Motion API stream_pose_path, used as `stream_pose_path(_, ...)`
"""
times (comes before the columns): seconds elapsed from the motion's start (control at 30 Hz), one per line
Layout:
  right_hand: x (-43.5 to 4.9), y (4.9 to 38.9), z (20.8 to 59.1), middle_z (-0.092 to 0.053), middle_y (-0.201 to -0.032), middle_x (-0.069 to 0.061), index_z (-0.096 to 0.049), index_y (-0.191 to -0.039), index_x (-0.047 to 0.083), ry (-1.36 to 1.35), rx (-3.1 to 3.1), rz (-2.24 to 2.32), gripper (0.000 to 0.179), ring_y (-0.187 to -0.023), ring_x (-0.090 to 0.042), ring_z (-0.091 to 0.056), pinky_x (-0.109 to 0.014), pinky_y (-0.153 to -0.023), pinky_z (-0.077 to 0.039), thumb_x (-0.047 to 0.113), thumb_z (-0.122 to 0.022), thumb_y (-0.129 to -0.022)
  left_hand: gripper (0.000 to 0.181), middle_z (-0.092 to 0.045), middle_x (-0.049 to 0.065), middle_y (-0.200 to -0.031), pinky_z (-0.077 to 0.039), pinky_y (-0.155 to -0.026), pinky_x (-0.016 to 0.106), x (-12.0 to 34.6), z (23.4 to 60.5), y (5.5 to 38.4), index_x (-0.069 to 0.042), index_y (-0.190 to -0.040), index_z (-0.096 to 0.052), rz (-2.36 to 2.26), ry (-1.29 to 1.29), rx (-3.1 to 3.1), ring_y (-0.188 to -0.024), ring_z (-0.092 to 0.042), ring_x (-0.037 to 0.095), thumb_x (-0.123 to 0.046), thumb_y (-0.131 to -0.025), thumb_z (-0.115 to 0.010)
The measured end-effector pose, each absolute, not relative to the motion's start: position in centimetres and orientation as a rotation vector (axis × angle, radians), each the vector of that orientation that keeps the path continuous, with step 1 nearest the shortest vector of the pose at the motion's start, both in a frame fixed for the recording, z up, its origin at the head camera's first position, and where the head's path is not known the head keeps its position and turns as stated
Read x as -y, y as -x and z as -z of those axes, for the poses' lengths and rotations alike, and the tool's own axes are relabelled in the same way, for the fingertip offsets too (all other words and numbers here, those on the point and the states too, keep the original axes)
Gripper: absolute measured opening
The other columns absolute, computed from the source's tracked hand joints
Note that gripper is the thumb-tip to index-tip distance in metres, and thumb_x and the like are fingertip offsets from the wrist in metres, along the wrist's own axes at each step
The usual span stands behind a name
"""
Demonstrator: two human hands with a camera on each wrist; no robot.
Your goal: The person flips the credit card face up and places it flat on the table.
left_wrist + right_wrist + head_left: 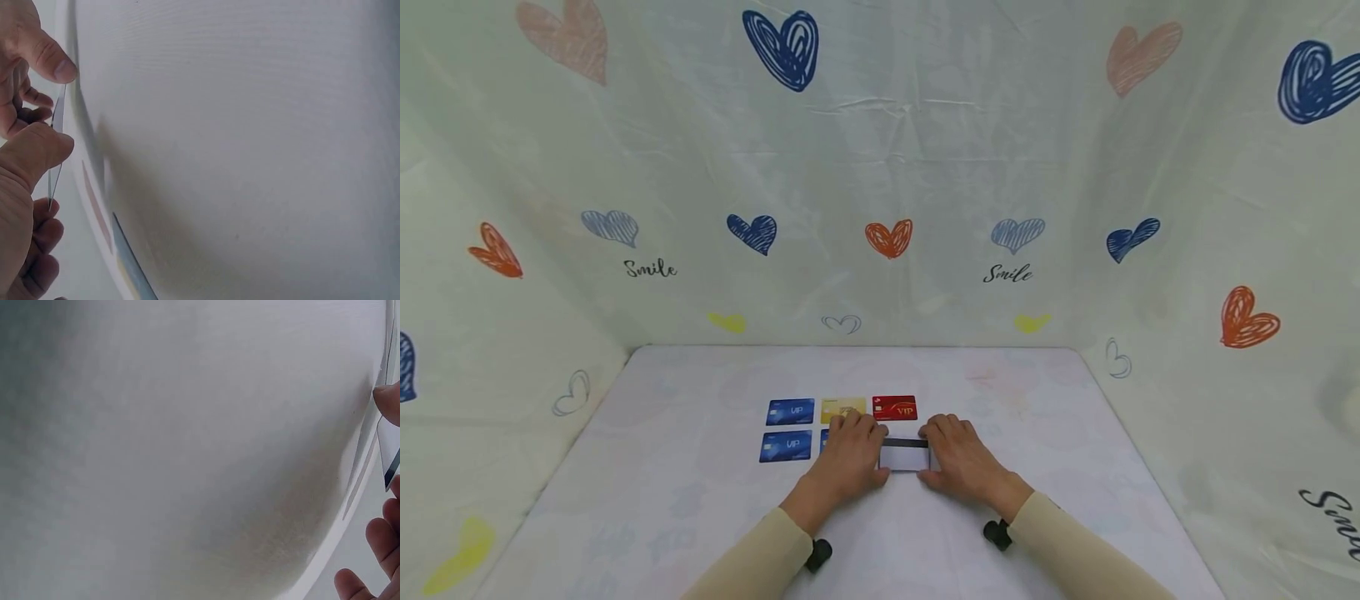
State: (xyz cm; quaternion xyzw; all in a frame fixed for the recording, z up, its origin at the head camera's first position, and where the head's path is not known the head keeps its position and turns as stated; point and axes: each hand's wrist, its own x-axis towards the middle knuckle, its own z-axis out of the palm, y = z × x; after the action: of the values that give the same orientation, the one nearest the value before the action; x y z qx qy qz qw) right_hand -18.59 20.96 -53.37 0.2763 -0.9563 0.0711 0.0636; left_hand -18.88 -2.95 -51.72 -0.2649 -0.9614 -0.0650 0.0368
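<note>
Between my two hands is a bank-style card (904,457), its pale back with a dark stripe facing the head camera. My left hand (848,457) pinches its left end between thumb and fingers; the left wrist view shows the card (57,119) almost edge-on. At the opposite end, my right hand (962,458) pinches it with thumb and fingers. Beyond my left hand lie a gold card (842,407) and a red VIP card (895,407). A blue card (824,437) is mostly hidden behind the left hand.
Two more blue VIP cards (790,411) lie in a column at the left of the rows. All rest on a white-covered table (685,400). A pale curtain (880,167) printed with hearts rises behind and at both sides. Small black devices sit at both wrists.
</note>
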Motion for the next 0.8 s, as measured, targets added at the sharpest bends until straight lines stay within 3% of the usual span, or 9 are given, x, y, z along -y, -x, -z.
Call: stream_pose_path(0.8,-20.0,19.5,52.8,-0.060,-0.118,-0.003,-0.061,-0.122,0.009,-0.889,2.774,-0.160,0.056,-0.105,-0.020,-0.051,-0.042,-0.094,-0.047,0.044,-0.085,-0.086,0.069,-0.063,0.003,-0.133,-0.042,-0.108,0.049,2.7,48.9,19.0,-0.018,-0.137,-0.062,0.171,0.864,2.861,-0.126,-0.049,0.026,-0.055,-0.083,-0.085)
